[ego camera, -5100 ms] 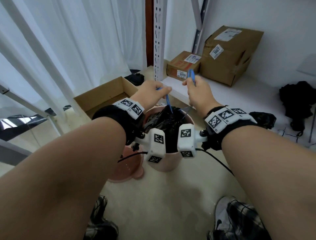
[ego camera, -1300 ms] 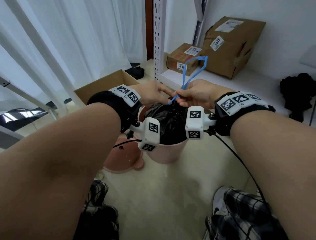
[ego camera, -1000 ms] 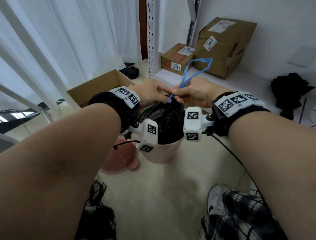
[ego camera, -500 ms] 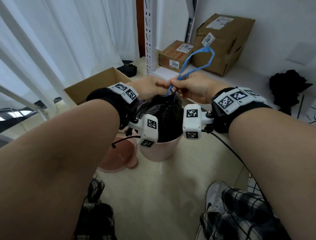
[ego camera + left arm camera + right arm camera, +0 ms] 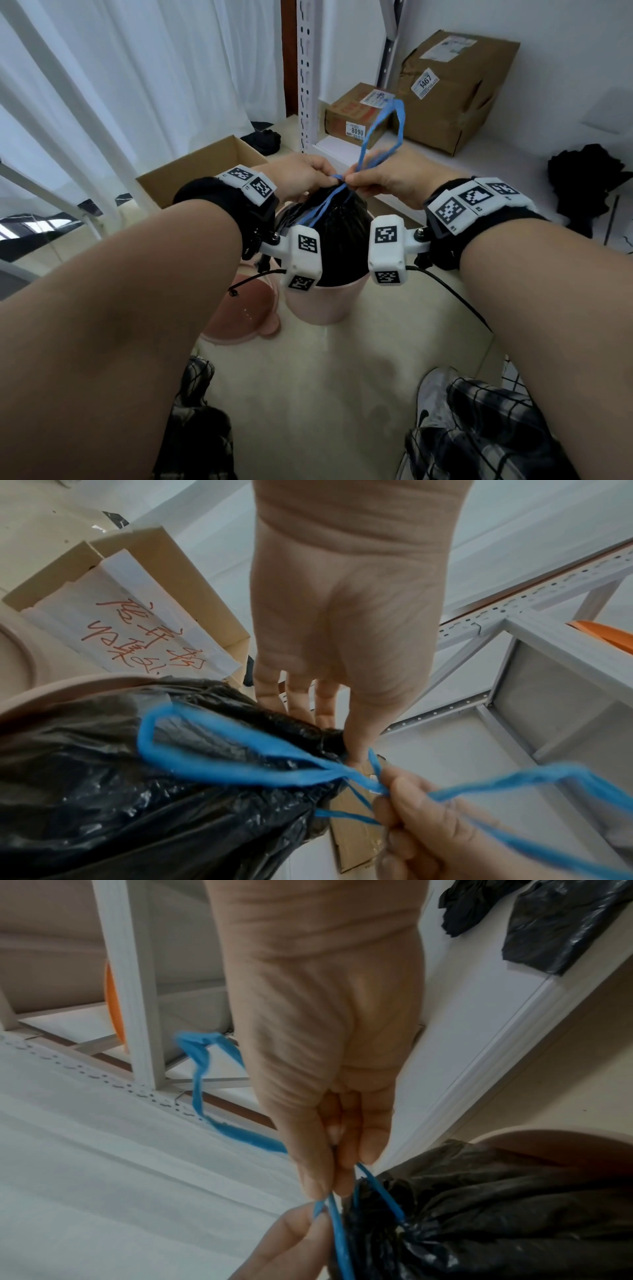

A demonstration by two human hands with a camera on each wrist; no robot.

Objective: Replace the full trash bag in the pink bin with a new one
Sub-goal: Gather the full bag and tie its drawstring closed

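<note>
Both hands meet directly above the gathered neck of the full black plastic trash bag (image 5: 337, 240), which sits inside the round pink plastic bin (image 5: 322, 305) just below the wrists. The left hand (image 5: 301, 178) pinches the thin blue plastic drawstring (image 5: 380, 133) between thumb and fingertips right at the bag's neck, and the right hand (image 5: 387, 180) pinches the same drawstring, its fingertips touching those of the left. From the right hand a long loop of the drawstring rises up and away, beyond the fingers; a second, smaller loop lies on the bag's crinkled top on the wrist side of the left hand, as the left wrist view shows (image 5: 219, 753). In the right wrist view the strands run taut from the fingers (image 5: 342, 1167) down into the bag's puckered mouth (image 5: 404, 1226).

A pink round lid (image 5: 239, 308) lies on the floor beneath the left forearm, touching the bin's base. An open brown cardboard box (image 5: 198, 171) stands on the floor beyond the left wrist. Past both hands, a white shelf (image 5: 479, 154) carries two sealed brown cardboard boxes (image 5: 455, 89), and loose black bags (image 5: 589, 185) lie on it beyond the right wrist.
</note>
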